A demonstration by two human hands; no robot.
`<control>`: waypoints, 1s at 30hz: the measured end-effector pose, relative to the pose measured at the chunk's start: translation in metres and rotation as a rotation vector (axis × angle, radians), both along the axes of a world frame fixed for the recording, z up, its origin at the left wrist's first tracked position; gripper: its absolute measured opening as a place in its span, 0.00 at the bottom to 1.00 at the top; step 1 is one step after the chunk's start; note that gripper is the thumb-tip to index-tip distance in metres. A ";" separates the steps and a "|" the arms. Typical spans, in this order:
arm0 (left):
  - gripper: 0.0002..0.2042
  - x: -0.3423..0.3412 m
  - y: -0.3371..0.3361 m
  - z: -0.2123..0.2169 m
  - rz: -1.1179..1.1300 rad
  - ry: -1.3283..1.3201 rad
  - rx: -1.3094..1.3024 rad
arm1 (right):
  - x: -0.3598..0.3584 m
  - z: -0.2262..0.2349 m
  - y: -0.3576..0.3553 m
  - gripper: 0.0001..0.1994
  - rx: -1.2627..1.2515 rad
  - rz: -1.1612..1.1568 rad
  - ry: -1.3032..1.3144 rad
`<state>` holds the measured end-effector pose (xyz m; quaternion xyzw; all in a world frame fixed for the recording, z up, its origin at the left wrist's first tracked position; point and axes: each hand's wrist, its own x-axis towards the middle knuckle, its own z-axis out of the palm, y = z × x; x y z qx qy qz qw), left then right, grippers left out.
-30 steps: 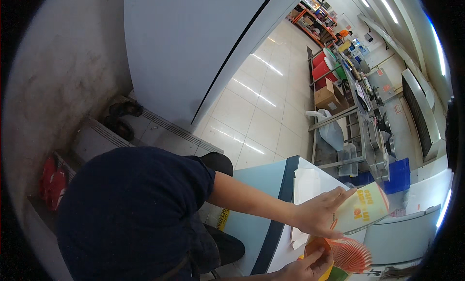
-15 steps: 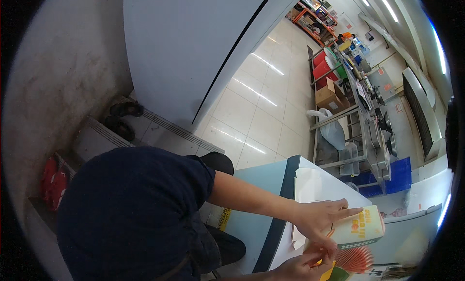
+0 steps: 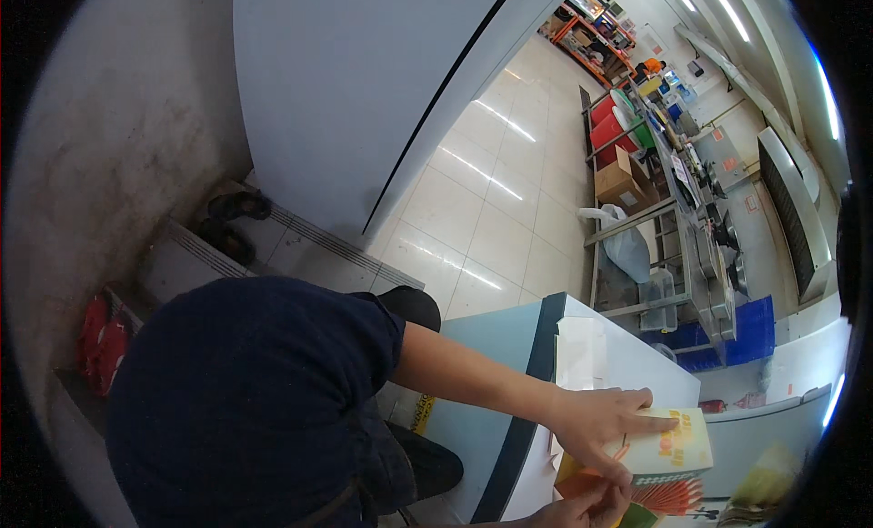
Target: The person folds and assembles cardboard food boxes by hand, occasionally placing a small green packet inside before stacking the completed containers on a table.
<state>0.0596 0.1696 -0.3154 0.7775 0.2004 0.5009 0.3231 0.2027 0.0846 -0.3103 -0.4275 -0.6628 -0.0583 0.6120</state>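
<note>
A pale yellow paper carton (image 3: 688,444) with orange print lies at the lower right, over the counter. My left hand (image 3: 600,426) grips its near end, forefinger stretched along the printed side and thumb bent down to the edge. Close below the thumb, my right hand (image 3: 596,508) is closed in a pinch at an orange flap (image 3: 579,484) by the carton's near end. Fingers partly hide what lies in that pinch. Beneath the carton, a fanned stack of red-orange pieces (image 3: 677,498) shows, with green and yellow pieces beside it.
A white folded card (image 3: 579,351) lies on the dark-edged white counter (image 3: 627,341). Beyond stands a metal workbench (image 3: 696,246) with a cardboard box (image 3: 623,182), a white bag (image 3: 627,251) and red buckets (image 3: 607,128) below. A large grey panel (image 3: 346,91) rises at the upper left.
The carton has shifted slightly down and toward me, and its printed face looks turned. Both hands have moved slightly down with it. More of the orange flap shows now.
</note>
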 end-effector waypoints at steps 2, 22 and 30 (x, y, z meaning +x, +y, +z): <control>0.47 0.005 -0.002 0.000 0.068 -0.035 0.108 | 0.002 -0.002 -0.002 0.04 0.033 -0.009 0.016; 0.52 -0.001 0.003 -0.002 0.046 0.037 0.065 | -0.002 0.008 -0.013 0.09 -0.328 0.017 0.174; 0.57 0.004 0.009 -0.006 0.023 -0.027 0.119 | 0.009 0.004 -0.004 0.28 -0.216 0.012 0.180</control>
